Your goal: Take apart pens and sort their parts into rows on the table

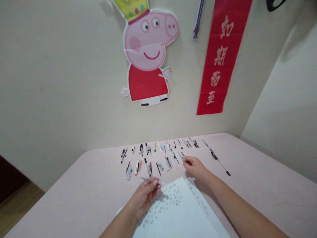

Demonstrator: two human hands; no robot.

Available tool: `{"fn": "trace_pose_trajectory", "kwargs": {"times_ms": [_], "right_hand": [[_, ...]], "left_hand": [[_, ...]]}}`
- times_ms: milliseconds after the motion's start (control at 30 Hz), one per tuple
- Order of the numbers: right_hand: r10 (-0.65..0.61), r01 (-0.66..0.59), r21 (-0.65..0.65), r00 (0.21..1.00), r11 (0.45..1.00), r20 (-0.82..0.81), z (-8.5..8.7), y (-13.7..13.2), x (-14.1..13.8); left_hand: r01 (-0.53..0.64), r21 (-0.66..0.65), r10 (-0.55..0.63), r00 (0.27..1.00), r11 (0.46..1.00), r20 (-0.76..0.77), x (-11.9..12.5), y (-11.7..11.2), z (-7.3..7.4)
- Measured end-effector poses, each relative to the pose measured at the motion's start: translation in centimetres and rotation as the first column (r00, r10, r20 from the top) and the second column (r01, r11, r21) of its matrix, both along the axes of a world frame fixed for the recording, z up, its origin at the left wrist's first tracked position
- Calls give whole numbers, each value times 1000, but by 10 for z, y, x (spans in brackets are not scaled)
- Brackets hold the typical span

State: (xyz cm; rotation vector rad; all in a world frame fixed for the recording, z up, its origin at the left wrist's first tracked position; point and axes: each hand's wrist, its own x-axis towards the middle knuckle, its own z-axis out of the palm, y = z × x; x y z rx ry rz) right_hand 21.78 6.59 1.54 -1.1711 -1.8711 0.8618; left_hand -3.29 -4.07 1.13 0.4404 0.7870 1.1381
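Observation:
My left hand [148, 195] is closed around a slim greyish pen [146, 179], whose pointed end juts out to the left above the paper. My right hand [194, 165] reaches further forward, with thumb and fingers pinched together beside small dark and clear pen parts [182, 154]. What it pinches, if anything, is too small to make out. Under the left hand lies a stack of white sheets [183, 211] with handwriting on the top one. Beyond both hands, pens and pen parts are laid out in small groups in two rows, among them a black-capped pen [147, 165].
The table has a pale pink cover [74, 198]. A long clear pen assembly with black parts [216, 158] lies apart at the right. Behind the table, the wall carries a cartoon pig cutout [148, 79] and a red banner [223, 59].

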Motion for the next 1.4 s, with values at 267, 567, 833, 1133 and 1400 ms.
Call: {"fn": "trace_pose_trajectory", "kwargs": {"times_ms": [267,567,833,1133,1400], "right_hand": [[-346,202,356,845,912,407,-12,26,54],[-370,87,462,734,882,569,-15,24,53],[-344,66,466,765,883,544,-11,23,52],[-126,91,236,983,968,134,4,8,25],[95,-110,-44,962,993,-255,25,-25,-24]], "left_hand": [[-41,-27,41,999,999,10,1,1,-1],[-55,-34,55,998,998,4,2,-2,6],[-52,-32,52,998,998,-20,4,-2,8],[-72,-46,72,997,996,-5,4,-2,8],[-80,-40,79,997,996,-23,4,-1,8]]}}
